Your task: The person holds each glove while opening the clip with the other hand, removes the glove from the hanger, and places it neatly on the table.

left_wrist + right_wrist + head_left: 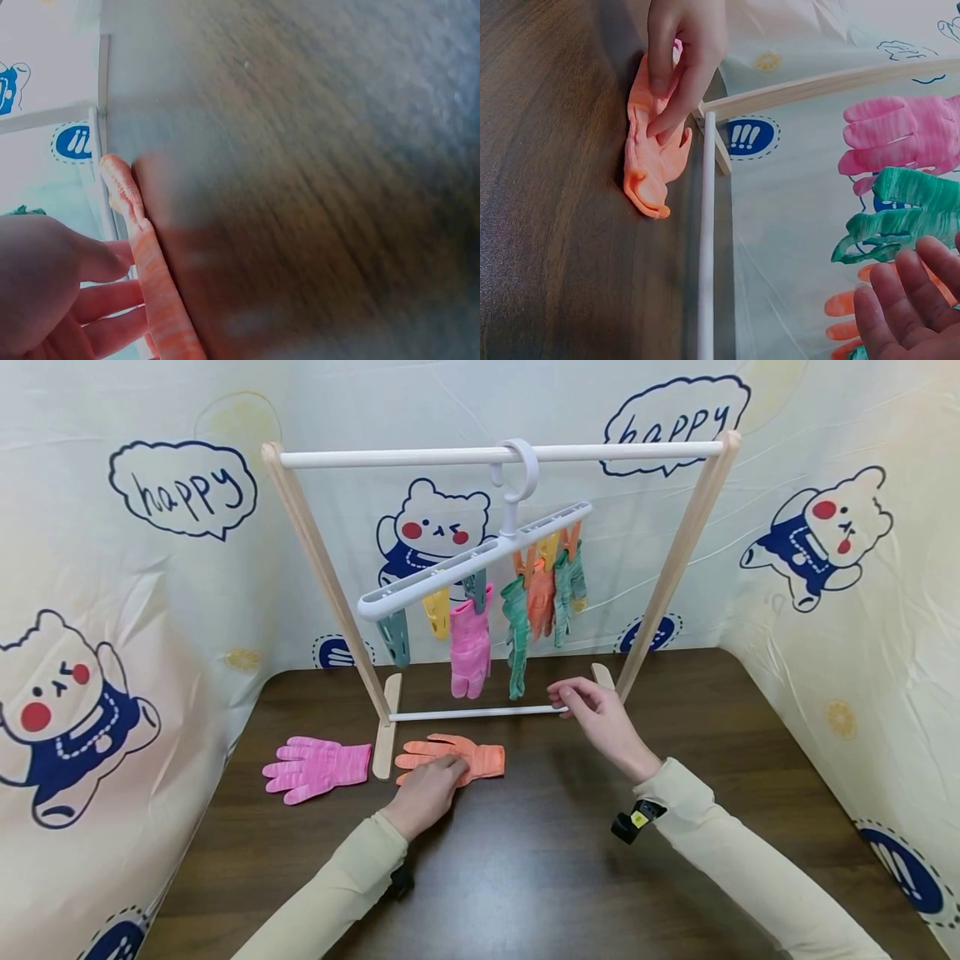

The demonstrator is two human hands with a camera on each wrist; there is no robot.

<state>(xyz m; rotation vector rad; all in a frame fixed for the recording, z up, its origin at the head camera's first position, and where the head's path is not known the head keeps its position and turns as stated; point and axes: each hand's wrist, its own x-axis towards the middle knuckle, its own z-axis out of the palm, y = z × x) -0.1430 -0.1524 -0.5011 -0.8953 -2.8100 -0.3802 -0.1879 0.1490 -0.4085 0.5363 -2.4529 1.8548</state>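
Note:
An orange knitted glove [487,762] lies flat on the table, its fingers pointing left. My left hand [427,793] rests on it; in the left wrist view the fingertips meet the orange glove [161,292]. From the right wrist view, the left thumb and forefinger stand apart on its surface. My right hand [603,727] is raised near the rack's lower bar, holding nothing, with fingers loosely bent. Close to those fingers hang a green glove [911,214] and a pink glove [470,647], both clipped to the white hanger [472,560].
A second pink glove [318,768] lies left of the rack's wooden foot [387,727]. The hanger hooks over the top rod [397,458], tilted, with unused clips [393,637] at its near end. Another orange glove [540,597] and more green hang farther back. A printed cloth surrounds the table.

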